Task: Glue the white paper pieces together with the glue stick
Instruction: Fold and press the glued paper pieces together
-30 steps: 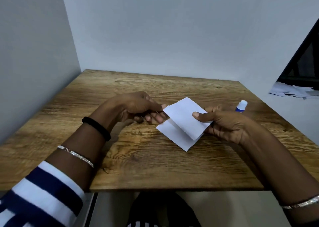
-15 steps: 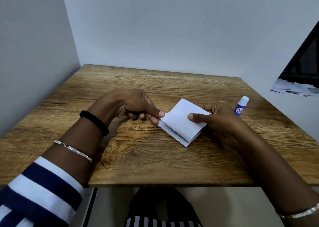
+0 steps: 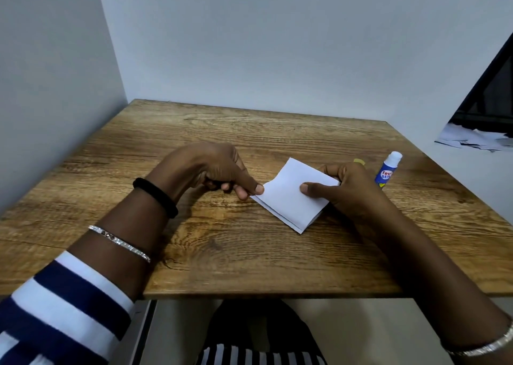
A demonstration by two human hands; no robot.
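1. Cloth of a striped sleeve (image 3: 55, 309) is seen at 7 o'clock, at the near edge of the table (image 3: 222, 253).
2. Just right of the table's centre, the white paper pieces (image 3: 288, 200) are held stacked, low over the wood. The under sheet's edge is shown along the near side.
3. The stack's 9 o'clock corner is pinched by the left hand (image 3: 216, 170). Its 3 o'clock side is gripped by the right hand (image 3: 352, 189), thumb on top.
4. At 2 o'clock from the stack, the glue stick (image 3: 386, 173) is seen standing, touched by neither hand. Joining is therefore judged nearly done, with aligning and pressing left, though glue between the sheets cannot be seen.
5. Paper scraps (image 3: 472, 139) are seen farther off at 2 o'clock, beyond the table.
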